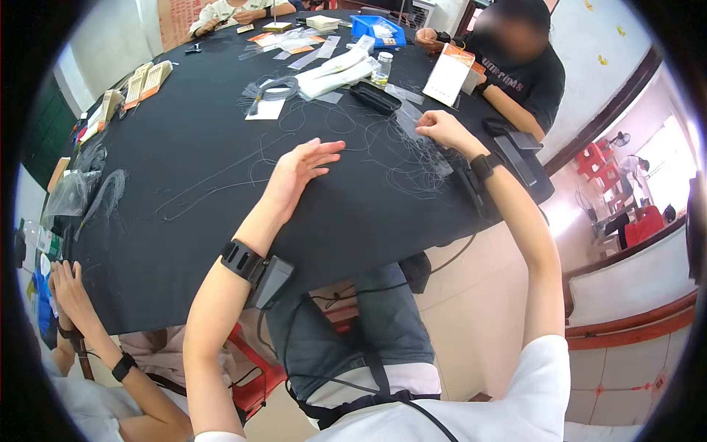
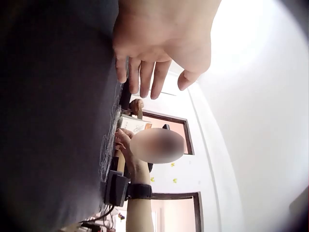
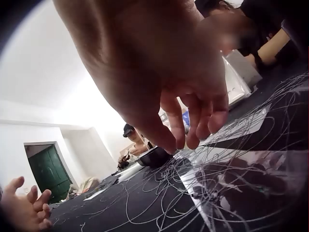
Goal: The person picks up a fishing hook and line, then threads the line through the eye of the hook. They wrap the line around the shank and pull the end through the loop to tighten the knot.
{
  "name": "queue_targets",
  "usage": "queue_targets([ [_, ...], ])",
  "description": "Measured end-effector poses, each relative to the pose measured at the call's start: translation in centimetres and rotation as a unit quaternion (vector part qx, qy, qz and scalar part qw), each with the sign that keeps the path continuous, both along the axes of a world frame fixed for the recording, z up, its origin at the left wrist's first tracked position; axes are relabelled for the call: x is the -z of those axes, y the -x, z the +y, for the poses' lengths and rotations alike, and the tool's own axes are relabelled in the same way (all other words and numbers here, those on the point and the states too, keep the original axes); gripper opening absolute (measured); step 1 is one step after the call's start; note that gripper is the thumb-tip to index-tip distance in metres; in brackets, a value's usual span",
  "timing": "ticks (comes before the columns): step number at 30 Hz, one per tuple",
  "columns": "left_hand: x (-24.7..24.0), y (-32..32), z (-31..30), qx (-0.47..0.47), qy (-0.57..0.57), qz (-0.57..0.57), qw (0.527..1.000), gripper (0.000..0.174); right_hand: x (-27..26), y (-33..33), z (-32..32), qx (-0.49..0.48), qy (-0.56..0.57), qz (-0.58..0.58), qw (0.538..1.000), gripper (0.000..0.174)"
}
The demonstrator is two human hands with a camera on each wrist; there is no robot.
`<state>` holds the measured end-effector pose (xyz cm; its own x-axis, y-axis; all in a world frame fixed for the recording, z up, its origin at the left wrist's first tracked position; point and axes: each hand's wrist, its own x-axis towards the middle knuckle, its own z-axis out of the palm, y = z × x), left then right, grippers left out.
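Note:
My left hand (image 1: 298, 177) hovers over the black table (image 1: 221, 228), fingers extended and apart; its palm (image 2: 164, 34) shows nothing held in the left wrist view. To the right, my right hand (image 1: 445, 131) reaches over a loose tangle of thin grey cord (image 1: 420, 166). Its fingers bend downward with gaps between them, tips close over the strands (image 3: 169, 179), and no object shows between them. Clear plastic sheets (image 1: 407, 121) lie under part of the tangle. A black case (image 1: 375, 97) sits just beyond the right hand. Long loose strands (image 1: 213, 180) trail leftward.
Farther back are a coil of grey cord (image 1: 278, 90), white bundles (image 1: 335, 76), a small jar (image 1: 381, 68) and a blue bin (image 1: 377, 31). A person opposite holds a white-and-orange card (image 1: 448, 74). Another person's hands (image 1: 70, 291) are at the left edge. Cables hang near my lap.

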<state>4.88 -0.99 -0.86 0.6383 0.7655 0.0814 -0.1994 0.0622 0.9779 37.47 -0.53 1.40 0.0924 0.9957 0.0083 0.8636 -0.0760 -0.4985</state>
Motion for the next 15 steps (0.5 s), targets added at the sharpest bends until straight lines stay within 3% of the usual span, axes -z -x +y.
queue_targets([
  [2, 0.1, -0.1, -0.1, 0.011, 0.006, -0.011, 1.000, 0.047, 0.3, 0.2, 0.9, -0.001, 0.022, -0.005, 1.000, 0.029],
  [5, 0.2, 0.1, 0.0, 0.024, 0.018, -0.022, 0.999, 0.045, 0.6, 0.3, 1.9, 0.020, 0.085, 0.079, 0.993, 0.028],
  [15, 0.7, 0.1, 0.5, 0.033, 0.029, -0.032, 0.999, 0.042, -0.1, -0.9, 1.8, -0.040, 0.077, 0.005, 0.996, 0.022],
])
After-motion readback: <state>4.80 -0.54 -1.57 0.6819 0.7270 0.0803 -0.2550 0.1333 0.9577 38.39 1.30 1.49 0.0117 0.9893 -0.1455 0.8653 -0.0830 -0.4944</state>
